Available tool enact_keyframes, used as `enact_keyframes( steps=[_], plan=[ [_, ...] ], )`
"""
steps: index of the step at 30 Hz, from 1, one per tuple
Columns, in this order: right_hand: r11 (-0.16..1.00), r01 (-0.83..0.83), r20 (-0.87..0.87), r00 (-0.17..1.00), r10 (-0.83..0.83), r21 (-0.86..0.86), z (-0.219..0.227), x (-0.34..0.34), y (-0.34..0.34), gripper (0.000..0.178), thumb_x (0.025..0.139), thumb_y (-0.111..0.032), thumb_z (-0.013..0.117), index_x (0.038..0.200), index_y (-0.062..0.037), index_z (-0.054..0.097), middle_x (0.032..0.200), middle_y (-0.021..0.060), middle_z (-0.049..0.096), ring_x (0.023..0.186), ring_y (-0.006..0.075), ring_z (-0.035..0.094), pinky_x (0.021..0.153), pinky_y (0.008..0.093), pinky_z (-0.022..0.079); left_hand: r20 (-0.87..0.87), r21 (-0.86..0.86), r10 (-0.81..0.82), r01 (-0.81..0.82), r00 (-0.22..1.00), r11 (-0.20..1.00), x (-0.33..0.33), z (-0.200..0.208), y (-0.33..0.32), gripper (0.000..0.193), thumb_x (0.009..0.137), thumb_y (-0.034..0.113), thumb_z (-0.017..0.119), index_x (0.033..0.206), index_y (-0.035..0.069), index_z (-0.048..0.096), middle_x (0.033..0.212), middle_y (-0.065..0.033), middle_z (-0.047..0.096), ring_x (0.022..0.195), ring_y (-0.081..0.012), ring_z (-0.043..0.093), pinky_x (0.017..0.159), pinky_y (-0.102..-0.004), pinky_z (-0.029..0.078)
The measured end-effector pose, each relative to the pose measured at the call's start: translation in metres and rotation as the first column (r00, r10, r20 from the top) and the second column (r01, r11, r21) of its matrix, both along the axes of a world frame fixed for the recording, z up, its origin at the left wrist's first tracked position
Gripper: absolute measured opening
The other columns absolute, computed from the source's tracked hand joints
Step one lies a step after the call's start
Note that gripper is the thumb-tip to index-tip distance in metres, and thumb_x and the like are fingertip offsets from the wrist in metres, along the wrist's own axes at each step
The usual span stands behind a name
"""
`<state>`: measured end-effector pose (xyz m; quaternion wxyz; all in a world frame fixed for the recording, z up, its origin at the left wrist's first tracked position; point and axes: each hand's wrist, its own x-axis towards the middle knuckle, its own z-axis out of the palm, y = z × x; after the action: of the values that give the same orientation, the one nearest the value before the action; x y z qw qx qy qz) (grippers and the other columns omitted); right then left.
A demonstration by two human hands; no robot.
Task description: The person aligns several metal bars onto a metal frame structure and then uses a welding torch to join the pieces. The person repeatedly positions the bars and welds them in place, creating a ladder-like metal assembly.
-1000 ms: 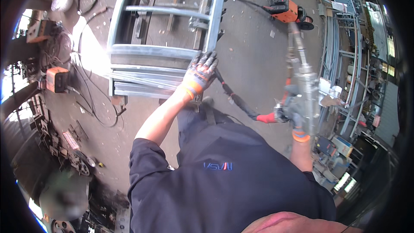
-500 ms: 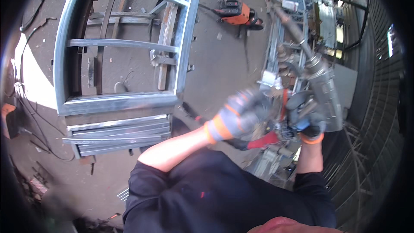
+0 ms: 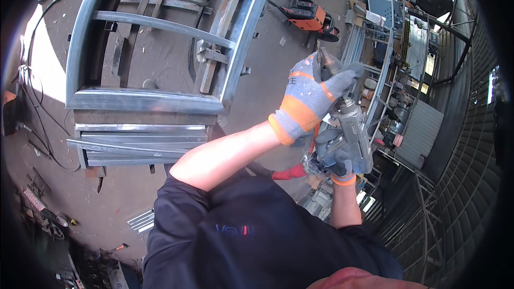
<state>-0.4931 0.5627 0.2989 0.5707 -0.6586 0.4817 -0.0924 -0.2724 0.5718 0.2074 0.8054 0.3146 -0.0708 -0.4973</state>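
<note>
A grey power tool (image 3: pixel 355 135), shaped like a rotary hammer, is held up in front of me to the right. My right hand (image 3: pixel 338 161), in a grey and orange glove, is wrapped round its rear grip. At the tool's front end, my left hand (image 3: pixel 316 88) in a matching glove closes round the long shaft (image 3: pixel 330 63) that sticks out of the nose. Its fingers and palm hide part of that shaft, and the shaft's tip points away from me.
At left stands a welded frame of silver square tubes (image 3: pixel 150 100), with loose tubes (image 3: pixel 139 144) stacked near it. An orange and black machine (image 3: pixel 310 17) sits on the floor ahead. Shelving with metal stock (image 3: pixel 383 75) lines the right side. Cables (image 3: pixel 32 85) trail at far left.
My blurred left hand has moved up and right from beside the tool onto its front shaft. The tool and my right hand have shifted left in view.
</note>
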Motion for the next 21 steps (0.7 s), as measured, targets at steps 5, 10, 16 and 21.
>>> enact_keyframes(
  steps=[5, 10, 16, 21],
  plan=[
    [0.997, -0.016, 0.005, 1.000, 0.016, -0.075, -0.003, -0.017, 0.008, 0.097, 0.082, -0.058, 0.082, 0.144, 0.0078, 0.048, 0.111, 0.0237, 0.071, 0.084, 0.0196, 0.068, 0.072, 0.0298, 0.055, 0.263, 0.080, -0.153, 0.136, 0.953, 0.987, -0.013, -0.003, 0.006, 0.015, 0.091, 0.017, 0.075, 0.105, 0.011, 0.075, 0.096, -0.0114, 0.062, 0.088, -0.0320, 0.065, 0.076, -0.0417, 0.051],
    [1.000, 0.025, 0.087, 0.996, -0.024, -0.013, -0.007, -0.035, 0.017, 0.085, 0.089, -0.053, 0.077, 0.142, 0.0066, 0.049, 0.109, 0.0239, 0.072, 0.086, 0.0220, 0.069, 0.073, 0.0327, 0.057, 0.087, 0.077, -0.101, 0.094, 0.991, 0.993, -0.028, -0.002, 0.002, 0.018, 0.091, 0.018, 0.075, 0.099, 0.003, 0.069, 0.093, -0.0141, 0.063, 0.087, -0.0354, 0.065, 0.076, -0.0443, 0.050],
    [0.997, 0.020, 0.087, 0.996, -0.014, -0.074, -0.009, -0.061, 0.026, 0.089, 0.083, -0.054, 0.085, 0.141, 0.0037, 0.049, 0.107, 0.0209, 0.070, 0.088, 0.0259, 0.071, 0.076, 0.0415, 0.061, 0.124, 0.054, -0.105, 0.099, 0.987, 0.994, -0.039, 0.006, 0.000, 0.027, 0.090, 0.023, 0.076, 0.088, -0.001, 0.065, 0.076, -0.0154, 0.063, 0.075, -0.0298, 0.063, 0.072, -0.0417, 0.051],
    [0.989, 0.133, 0.150, 0.978, -0.142, 0.070, -0.007, -0.079, 0.032, 0.084, 0.085, -0.046, 0.086, 0.137, 0.0076, 0.049, 0.106, 0.0265, 0.071, 0.083, 0.0253, 0.070, 0.070, 0.0365, 0.057, 0.390, 0.039, -0.157, 0.154, 0.907, 0.987, -0.045, 0.016, 0.006, 0.014, 0.096, 0.015, 0.073, 0.103, 0.003, 0.073, 0.091, -0.0061, 0.068, 0.076, -0.0120, 0.062, 0.065, -0.0297, 0.051]
  ],
)
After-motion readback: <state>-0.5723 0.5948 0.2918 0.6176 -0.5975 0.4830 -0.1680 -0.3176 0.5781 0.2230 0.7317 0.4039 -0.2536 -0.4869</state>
